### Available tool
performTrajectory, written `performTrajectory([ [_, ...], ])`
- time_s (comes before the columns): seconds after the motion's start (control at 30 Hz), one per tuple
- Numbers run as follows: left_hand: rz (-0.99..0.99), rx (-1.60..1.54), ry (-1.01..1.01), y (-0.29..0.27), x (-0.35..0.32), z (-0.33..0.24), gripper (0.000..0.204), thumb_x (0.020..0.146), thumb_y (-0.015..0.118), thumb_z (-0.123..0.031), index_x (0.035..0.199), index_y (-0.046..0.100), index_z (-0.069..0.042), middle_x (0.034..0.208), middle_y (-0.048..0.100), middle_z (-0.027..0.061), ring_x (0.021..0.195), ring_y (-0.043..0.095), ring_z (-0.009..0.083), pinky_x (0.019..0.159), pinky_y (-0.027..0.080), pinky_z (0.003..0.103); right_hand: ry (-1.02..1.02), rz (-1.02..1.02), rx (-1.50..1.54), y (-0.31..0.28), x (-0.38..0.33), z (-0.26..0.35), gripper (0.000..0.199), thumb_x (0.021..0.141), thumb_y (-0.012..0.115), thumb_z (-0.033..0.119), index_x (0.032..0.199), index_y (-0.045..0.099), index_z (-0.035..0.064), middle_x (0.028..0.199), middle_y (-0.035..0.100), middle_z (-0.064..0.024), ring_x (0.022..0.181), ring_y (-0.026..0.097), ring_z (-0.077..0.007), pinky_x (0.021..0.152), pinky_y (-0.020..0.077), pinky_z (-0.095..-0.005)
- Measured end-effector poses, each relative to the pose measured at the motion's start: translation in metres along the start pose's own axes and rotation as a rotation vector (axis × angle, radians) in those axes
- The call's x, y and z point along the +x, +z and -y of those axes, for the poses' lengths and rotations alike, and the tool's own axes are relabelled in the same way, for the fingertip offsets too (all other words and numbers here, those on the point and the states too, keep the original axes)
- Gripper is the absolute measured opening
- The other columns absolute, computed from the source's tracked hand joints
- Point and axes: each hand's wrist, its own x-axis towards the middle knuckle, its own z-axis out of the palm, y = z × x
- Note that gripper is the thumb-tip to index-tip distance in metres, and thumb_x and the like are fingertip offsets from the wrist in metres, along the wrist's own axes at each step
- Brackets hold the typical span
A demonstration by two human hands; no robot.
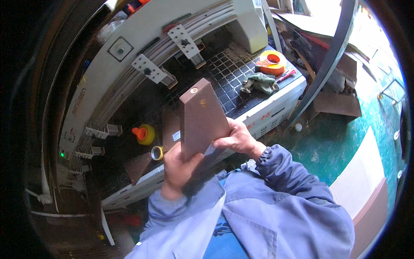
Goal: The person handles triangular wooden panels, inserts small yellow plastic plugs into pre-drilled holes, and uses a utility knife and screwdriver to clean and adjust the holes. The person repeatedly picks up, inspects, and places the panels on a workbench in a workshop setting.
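Observation:
A brown board [202, 121] stands tilted up in front of me, its narrow end pointing away. Near that end are a round, pale-rimmed hole and a small yellowish mark. My left hand [177, 166] grips the board's lower left edge, thumb lying on its face. My right hand [237, 139] is closed on the lower right edge, with the thumb across the face. A small white label shows beside the right thumb. Just left of the board, a roll of tape [157, 153] sits close to my left hand. Behind lies another brown panel [170, 129] with a white label.
A pale machine frame [108, 69] with metal clamps [148, 69] arches over a dark gridded bed [230, 64]. A yellow-orange container [144, 134] stands on the bed; a crumpled cloth [260, 83] and an orange-yellow tape dispenser [271, 63] sit far right. Stacked panels [366, 194] lean at right.

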Motion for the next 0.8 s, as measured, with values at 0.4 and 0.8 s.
performTrajectory([
  [0.4, -0.092, -0.099, -0.038, -0.012, -0.018, 0.006, 0.029, 0.09, 0.083, -0.01, 0.114, 0.072, 0.003, 0.11, 0.075, 0.0067, 0.095, 0.067, 0.0149, 0.086, 0.052, 0.032, -0.09, -0.059, -0.122, 0.01, -0.001, 0.015, 0.03, 0.096, 0.078, 0.019, 0.119, 0.066, 0.0024, 0.1, 0.07, 0.0007, 0.092, 0.062, -0.0069, 0.082, 0.0541, -0.0267],
  [0.8, -0.303, -0.879, -0.337, -0.036, -0.019, 0.022, 0.041, 0.097, 0.074, -0.013, 0.132, 0.062, 0.004, 0.125, 0.071, 0.0152, 0.11, 0.069, 0.0257, 0.097, 0.056, 0.043, 0.089, -0.145, -0.042, 0.005, -0.006, 0.022, 0.031, 0.107, 0.059, 0.021, 0.129, 0.066, 0.0006, 0.104, 0.072, -0.0037, 0.092, 0.067, -0.0104, 0.081, 0.057, -0.0283],
])
